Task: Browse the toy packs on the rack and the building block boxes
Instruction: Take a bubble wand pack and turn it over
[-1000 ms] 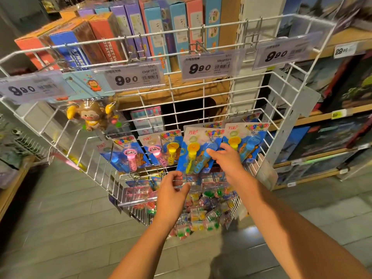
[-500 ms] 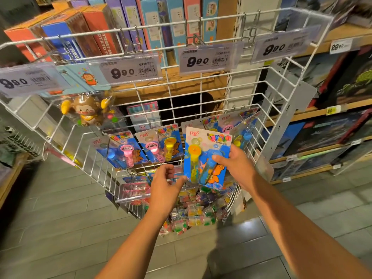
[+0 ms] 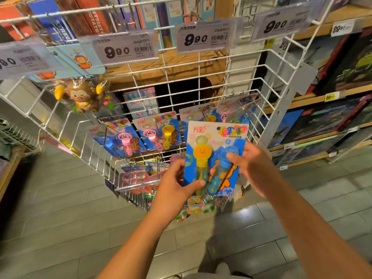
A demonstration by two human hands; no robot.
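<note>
I hold a blue bubble-wand toy pack [image 3: 213, 141] in front of the white wire rack [image 3: 201, 69]. It has a yellow wand and a blue wand under clear plastic. My left hand [image 3: 175, 186] grips its lower left edge, thumb on the front. My right hand [image 3: 251, 166] grips its right edge, thumb over the blue wand. More of the same packs [image 3: 159, 131] hang on hooks behind it. A monkey toy pack [image 3: 82, 95] hangs at the upper left. Building block boxes [image 3: 84, 19] stand on the shelf above the rack.
Price tags reading 9.90 [image 3: 124, 49] hang along the rack's top rail. Small colourful toys [image 3: 197, 206] fill the rack's lowest tier. Dark boxed sets [image 3: 322, 119] line wooden shelves on the right. Grey floor tiles [image 3: 60, 218] lie below; another wire rack [image 3: 14, 135] is at the far left.
My right hand has pulled one bubble-wand pack off its hook and toward me. My left hand left the lower tier and took hold of the pack's left edge.
</note>
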